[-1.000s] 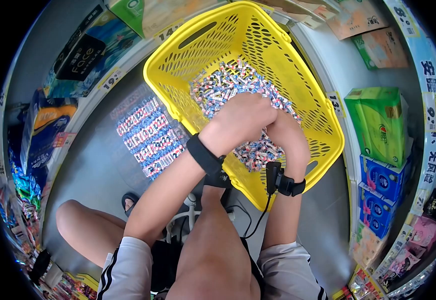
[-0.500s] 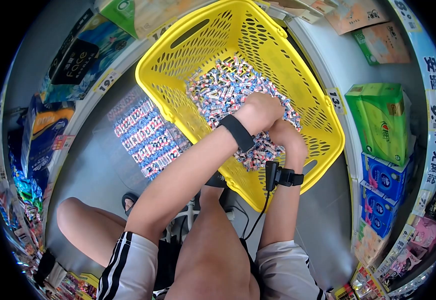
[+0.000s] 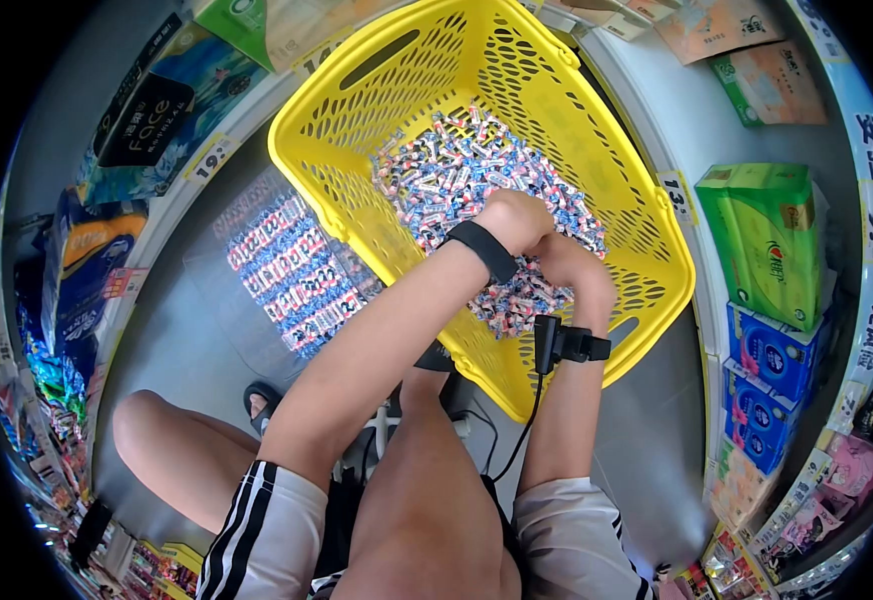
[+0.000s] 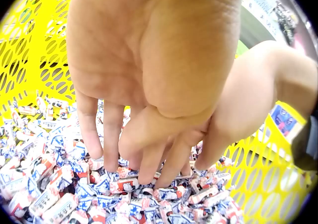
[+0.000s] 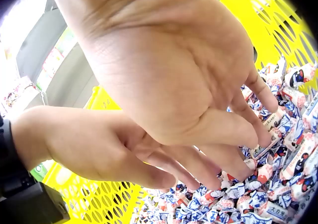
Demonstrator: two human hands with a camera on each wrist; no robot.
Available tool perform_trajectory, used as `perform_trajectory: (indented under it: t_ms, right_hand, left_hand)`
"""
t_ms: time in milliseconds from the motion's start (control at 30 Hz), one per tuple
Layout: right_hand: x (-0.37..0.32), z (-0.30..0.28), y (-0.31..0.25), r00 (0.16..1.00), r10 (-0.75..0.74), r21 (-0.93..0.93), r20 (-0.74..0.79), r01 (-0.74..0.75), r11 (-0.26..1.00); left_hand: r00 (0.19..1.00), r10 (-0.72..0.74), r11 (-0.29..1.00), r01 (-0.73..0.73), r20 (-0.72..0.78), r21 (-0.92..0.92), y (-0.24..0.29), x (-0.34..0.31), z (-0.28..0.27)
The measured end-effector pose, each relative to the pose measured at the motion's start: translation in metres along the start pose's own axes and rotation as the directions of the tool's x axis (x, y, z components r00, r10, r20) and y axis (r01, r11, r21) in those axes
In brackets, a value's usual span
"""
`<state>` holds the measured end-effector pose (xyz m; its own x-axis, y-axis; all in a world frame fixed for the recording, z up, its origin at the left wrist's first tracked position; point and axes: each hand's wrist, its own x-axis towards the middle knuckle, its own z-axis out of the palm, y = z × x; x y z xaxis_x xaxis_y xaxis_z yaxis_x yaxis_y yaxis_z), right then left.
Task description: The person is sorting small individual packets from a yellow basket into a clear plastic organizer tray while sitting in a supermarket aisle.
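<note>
Wrapped candies (image 3: 447, 180) with white, blue and red wrappers fill the bottom of a yellow basket (image 3: 292, 150). My left hand (image 3: 517, 220) reaches down among them, its fairly straight fingers touching the candies in the left wrist view. Close beside it is my right hand (image 3: 572, 268), coming in from the other side. In the right wrist view the right hand (image 5: 174, 80) has its fingers extended onto the candies (image 5: 258, 199), and the left hand (image 5: 94, 144) overlaps its fingers. Both hands' fingertips are hidden in the head view.
Left of the basket, rows of similar candies (image 3: 292, 265) lie in clear plastic on the grey floor (image 3: 177, 340). Shelves with tissue packs (image 3: 762, 245) flank both sides. My bent leg (image 3: 427, 470) and a black cable (image 3: 527, 440) are below the basket.
My left hand has gone lower into the basket and to the right, closer to my right hand. The right hand has shifted only slightly.
</note>
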<state>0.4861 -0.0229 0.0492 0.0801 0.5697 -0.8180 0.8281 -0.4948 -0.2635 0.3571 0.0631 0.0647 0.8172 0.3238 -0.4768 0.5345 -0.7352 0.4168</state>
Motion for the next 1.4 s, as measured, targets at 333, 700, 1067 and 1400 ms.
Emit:
perform_trajectory:
  t_ms: [333,700,1067,1400]
  right_hand:
    - [-0.019,-0.011,0.002,0.985,-0.168,0.099,0.028,0.164,0.981]
    - [-0.017,-0.008,0.0,0.978,-0.198,0.014,-0.072,0.199,0.98]
    - [-0.051,-0.025,-0.022,0.972,-0.146,0.205,-0.183,0.183,0.962]
    - [-0.09,-0.049,-0.056,0.862,-0.381,0.125,-0.336,0.441,0.889]
  left_hand:
    - [0.998,0.033,0.999,-0.034,-0.058,-0.018,-0.001,-0.001,0.002]
    - [0.986,0.019,0.999,-0.012,-0.167,0.039,0.0,-0.004,0.001]
    - [0.955,-0.044,0.999,0.042,-0.294,-0.013,0.021,-0.034,-0.025]
    - [0.858,-0.002,1.0,-0.002,-0.513,-0.007,0.011,-0.104,-0.049]
